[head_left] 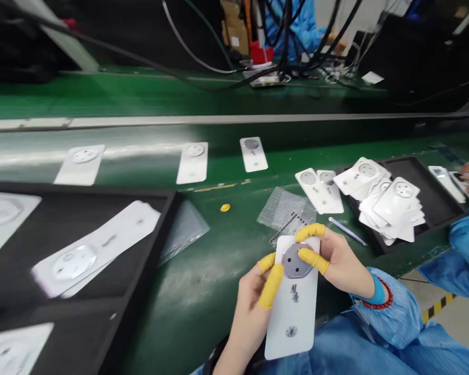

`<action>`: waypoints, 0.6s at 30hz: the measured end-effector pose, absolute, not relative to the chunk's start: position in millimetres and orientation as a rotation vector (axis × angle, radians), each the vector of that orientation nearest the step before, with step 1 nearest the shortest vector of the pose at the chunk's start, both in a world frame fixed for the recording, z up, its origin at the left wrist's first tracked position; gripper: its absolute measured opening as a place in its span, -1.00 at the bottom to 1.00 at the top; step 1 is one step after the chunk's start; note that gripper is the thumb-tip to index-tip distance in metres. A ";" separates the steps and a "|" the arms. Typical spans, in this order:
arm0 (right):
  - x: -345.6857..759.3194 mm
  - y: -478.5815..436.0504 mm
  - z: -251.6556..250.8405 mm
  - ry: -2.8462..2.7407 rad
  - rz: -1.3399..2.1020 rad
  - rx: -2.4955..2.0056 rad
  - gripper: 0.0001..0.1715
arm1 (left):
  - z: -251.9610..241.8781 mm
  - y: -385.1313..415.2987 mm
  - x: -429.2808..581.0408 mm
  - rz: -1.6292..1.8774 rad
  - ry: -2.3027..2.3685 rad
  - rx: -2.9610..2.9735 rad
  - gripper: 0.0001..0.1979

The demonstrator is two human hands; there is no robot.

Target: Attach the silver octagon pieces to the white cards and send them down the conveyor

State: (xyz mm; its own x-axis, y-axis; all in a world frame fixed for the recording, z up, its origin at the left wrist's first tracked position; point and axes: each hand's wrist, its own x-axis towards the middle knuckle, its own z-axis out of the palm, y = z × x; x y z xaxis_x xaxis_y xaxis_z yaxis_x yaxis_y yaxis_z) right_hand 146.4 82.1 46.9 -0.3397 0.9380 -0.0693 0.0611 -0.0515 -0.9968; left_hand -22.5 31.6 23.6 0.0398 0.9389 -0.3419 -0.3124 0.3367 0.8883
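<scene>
Yellow-capped fingers (313,260) tight around white plate (293,317)

The plate (295,307) is sitting between the left hand (254,302) at nine o'clock and the right hand (338,263) at two. A bag (285,208) is lying just behind at twelve. A stack (394,205) is resting in a tray (433,203) further out at two, and another tray (150,260) is lying at nine. Three panels (193,162) are lying in a row on the belt (140,135), from ten to twelve.

We wear yellow rubber finger cots (271,285) on two fingertips of our left hand (252,307) and two of our right hand (342,265). Our right wrist carries a red bead bracelet (387,298) beside a teal cuff (378,291), under a loose blue sleeve (402,323).
</scene>
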 end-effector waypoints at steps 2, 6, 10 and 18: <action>179.8 102.9 38.3 -1.502 1.187 -1.279 -0.64 | 9.7 35.5 -30.5 1.183 1.126 0.737 -0.54; 298.6 146.6 42.4 -1.350 0.520 -1.609 -0.55 | -18.8 39.2 -49.9 1.194 1.192 0.787 -0.56; 390.9 172.5 57.4 -1.246 0.212 -1.763 -0.72 | -15.3 59.9 -60.6 1.207 1.376 0.991 -0.62; 337.3 170.9 37.1 -1.466 0.035 -1.703 -0.88 | 13.0 272.8 -16.7 0.925 2.018 1.342 -0.63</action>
